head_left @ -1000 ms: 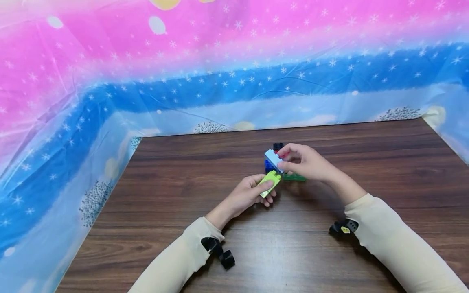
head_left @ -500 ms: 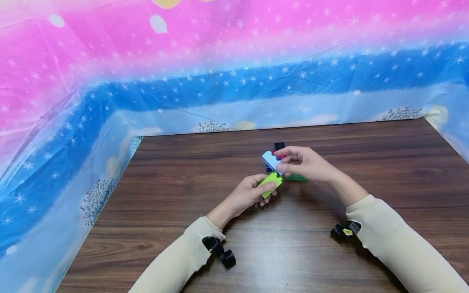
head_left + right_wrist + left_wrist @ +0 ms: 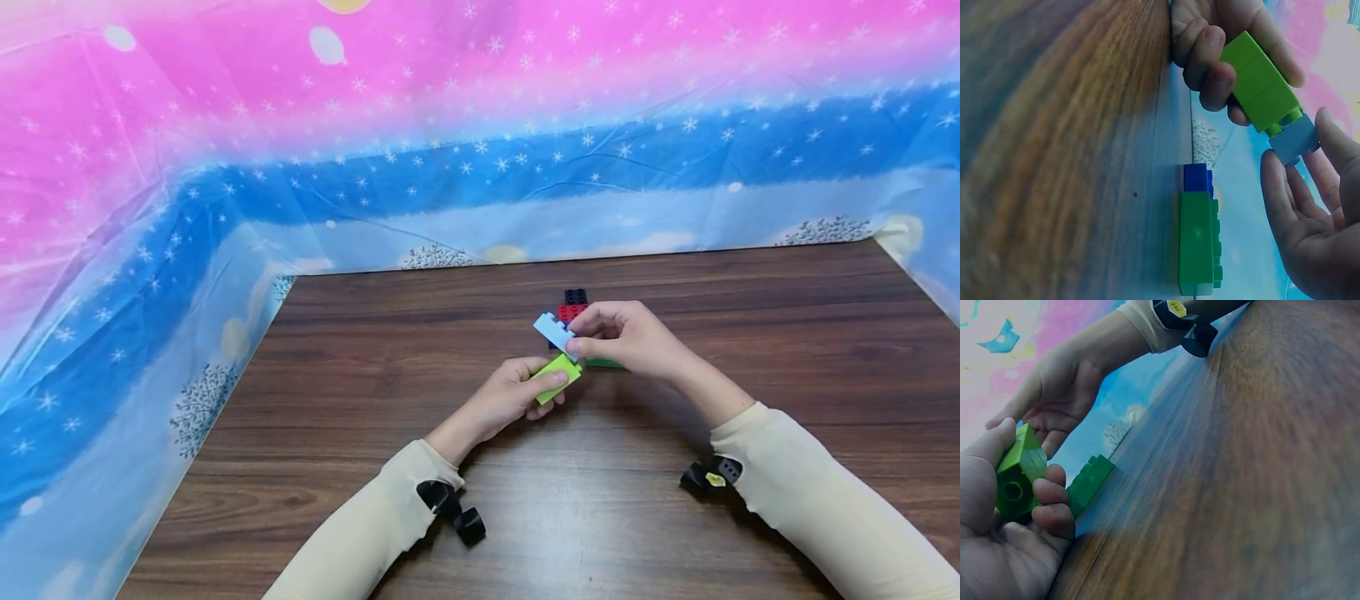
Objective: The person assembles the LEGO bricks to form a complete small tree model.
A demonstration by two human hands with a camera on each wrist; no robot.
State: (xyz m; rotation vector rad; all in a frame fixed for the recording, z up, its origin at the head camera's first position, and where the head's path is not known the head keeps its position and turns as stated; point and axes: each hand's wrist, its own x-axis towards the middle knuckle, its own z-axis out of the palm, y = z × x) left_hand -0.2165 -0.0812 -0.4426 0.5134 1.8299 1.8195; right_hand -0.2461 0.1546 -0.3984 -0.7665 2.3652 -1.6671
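My left hand (image 3: 517,390) grips a lime green block (image 3: 557,379) between thumb and fingers; seams across its side show in the right wrist view. With thumb and fingertips my right hand (image 3: 633,337) pinches a light blue toy brick (image 3: 552,332). In the right wrist view the light blue brick (image 3: 1294,139) touches the studded end of the lime green block (image 3: 1261,81). Whether they are locked together I cannot tell. The left wrist view shows the lime green block's hollow underside (image 3: 1012,490). Both pieces are held above the table.
Behind my hands on the brown table (image 3: 375,333) are a black brick (image 3: 575,296), a red brick (image 3: 573,311) and a long green brick (image 3: 603,362), partly hidden. A dark blue brick (image 3: 1195,177) stands at the green one's end. A patterned cloth (image 3: 450,192) lines the far edge.
The light blue brick has tilted and shifted slightly left and down, uncovering more of the red brick. The lime green block has rolled a little in my left hand. Both hands keep their hold.
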